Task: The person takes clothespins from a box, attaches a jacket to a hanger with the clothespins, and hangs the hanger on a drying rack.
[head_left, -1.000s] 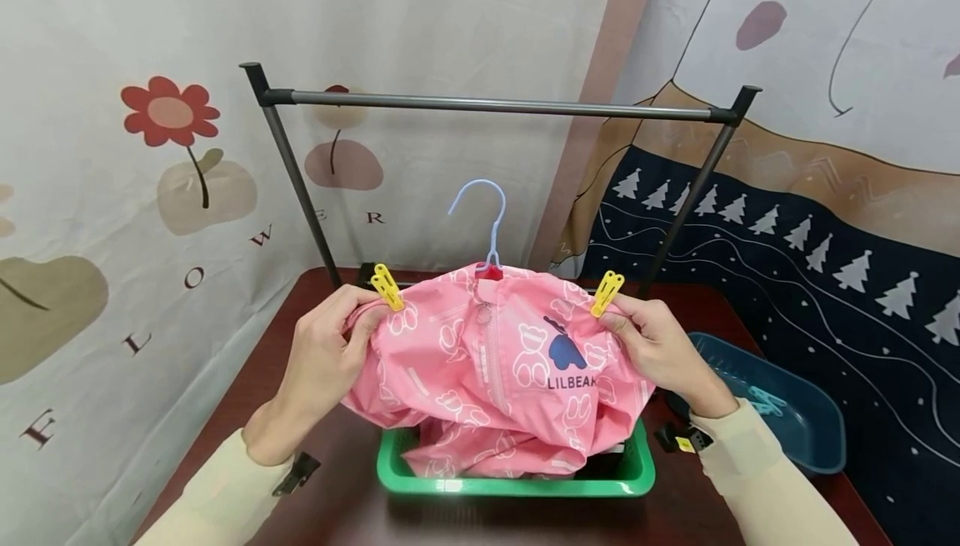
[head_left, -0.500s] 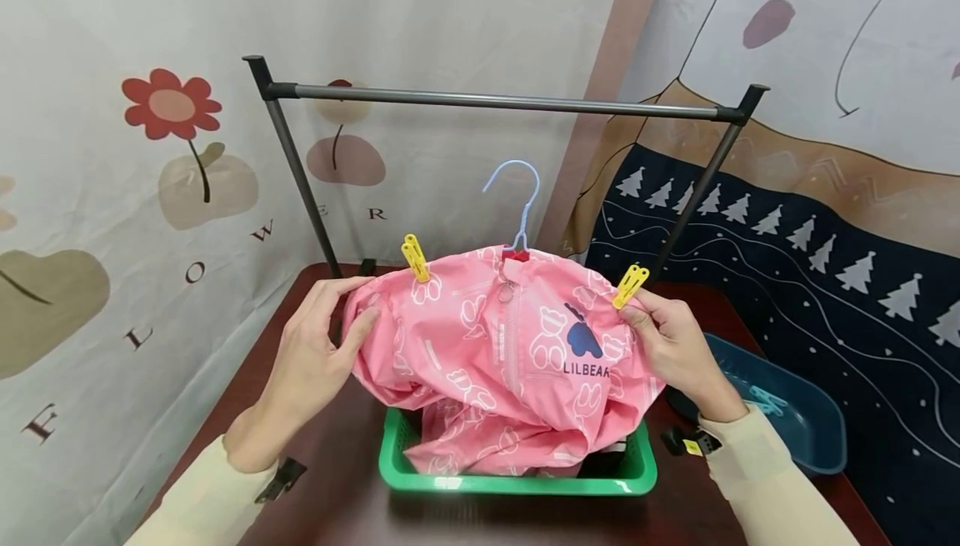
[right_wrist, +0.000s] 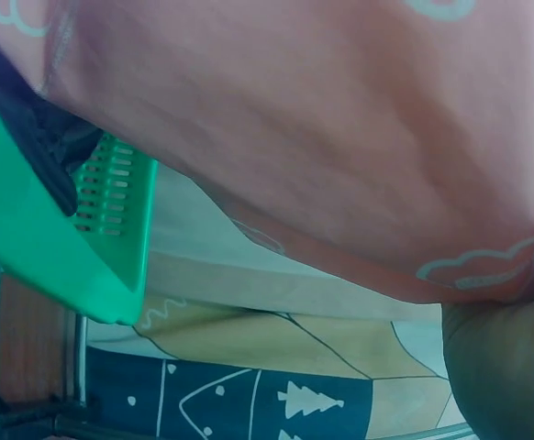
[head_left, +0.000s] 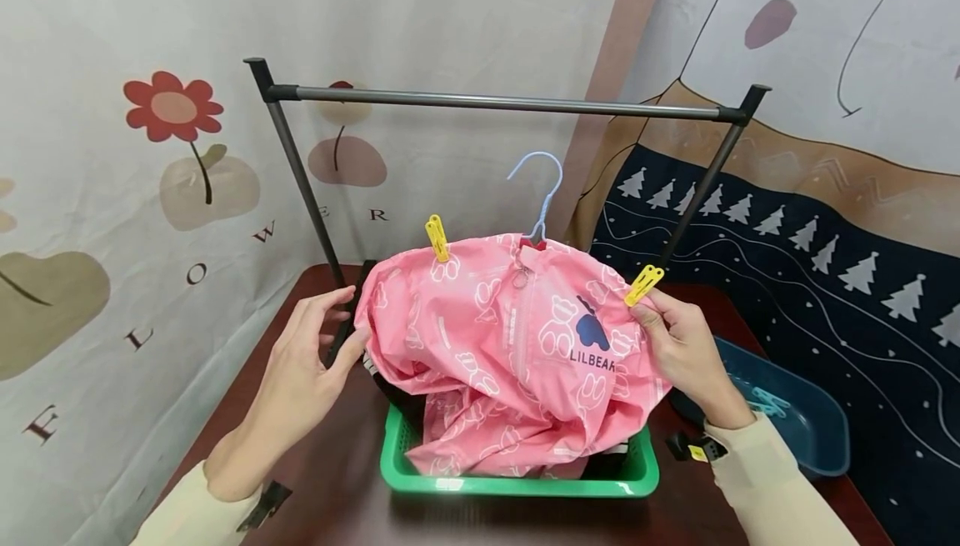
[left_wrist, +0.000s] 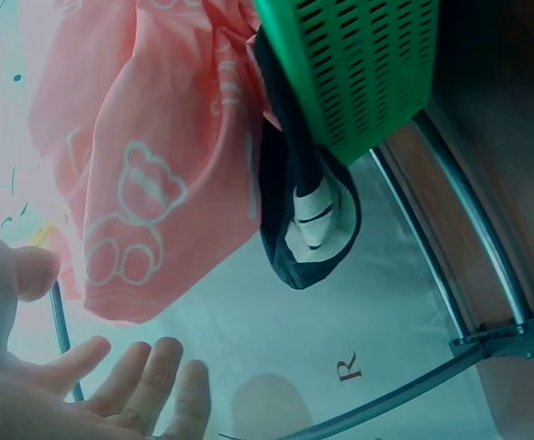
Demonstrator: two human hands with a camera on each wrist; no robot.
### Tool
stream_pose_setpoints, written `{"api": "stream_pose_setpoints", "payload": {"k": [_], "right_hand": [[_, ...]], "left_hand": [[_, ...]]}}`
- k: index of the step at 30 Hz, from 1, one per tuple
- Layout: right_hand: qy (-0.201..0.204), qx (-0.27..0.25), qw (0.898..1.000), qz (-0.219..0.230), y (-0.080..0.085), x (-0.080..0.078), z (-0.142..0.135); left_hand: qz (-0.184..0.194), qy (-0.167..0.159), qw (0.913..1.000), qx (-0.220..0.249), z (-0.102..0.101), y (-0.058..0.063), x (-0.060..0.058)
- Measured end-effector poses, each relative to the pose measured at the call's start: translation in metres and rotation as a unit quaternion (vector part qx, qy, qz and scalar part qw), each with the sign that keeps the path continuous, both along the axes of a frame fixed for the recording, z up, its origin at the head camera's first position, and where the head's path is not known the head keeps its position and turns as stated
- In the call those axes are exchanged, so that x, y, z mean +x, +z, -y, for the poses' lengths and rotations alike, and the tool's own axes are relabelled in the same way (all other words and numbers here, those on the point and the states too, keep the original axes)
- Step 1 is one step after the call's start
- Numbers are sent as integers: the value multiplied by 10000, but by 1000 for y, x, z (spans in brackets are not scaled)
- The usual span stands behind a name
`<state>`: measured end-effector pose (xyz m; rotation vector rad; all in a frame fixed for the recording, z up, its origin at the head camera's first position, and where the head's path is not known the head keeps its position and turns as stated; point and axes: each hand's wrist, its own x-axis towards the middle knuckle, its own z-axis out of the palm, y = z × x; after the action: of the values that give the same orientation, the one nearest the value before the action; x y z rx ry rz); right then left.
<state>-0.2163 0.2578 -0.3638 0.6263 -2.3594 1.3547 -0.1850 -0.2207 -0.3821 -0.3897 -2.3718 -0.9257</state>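
My left hand [head_left: 303, 367] is raised beside the pink jacket [head_left: 480, 346], fingers spread and thumb apart; I cannot tell whether the thumb touches the cloth. My right hand [head_left: 686, 346] pinches the jacket's shoulder just beside a yellow clip [head_left: 645, 285], thumb in front. Both forearms angle inward from below. The jacket is on a blue hanger [head_left: 553, 192], its lower part bunched in the green basket [head_left: 517, 487]. Only the head view shows the hanger's hook; my left wrist view shows dark cloth [left_wrist: 274, 211] with a pale, striped part looping down beside the basket's slotted wall.
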Motion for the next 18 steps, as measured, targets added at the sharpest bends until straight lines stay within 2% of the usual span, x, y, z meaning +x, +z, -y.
{"api": "stream_pose_setpoints", "payload": {"k": [8,18], "right_hand": [[-104,-19,9999,-44,-3,1,-2],[-182,-110,9998,-22,-6,-1,-4]], "left_hand": [[438,60,9990,-110,0,-14,14],[859,-115,9961,-159,-3,-36,33]]}}
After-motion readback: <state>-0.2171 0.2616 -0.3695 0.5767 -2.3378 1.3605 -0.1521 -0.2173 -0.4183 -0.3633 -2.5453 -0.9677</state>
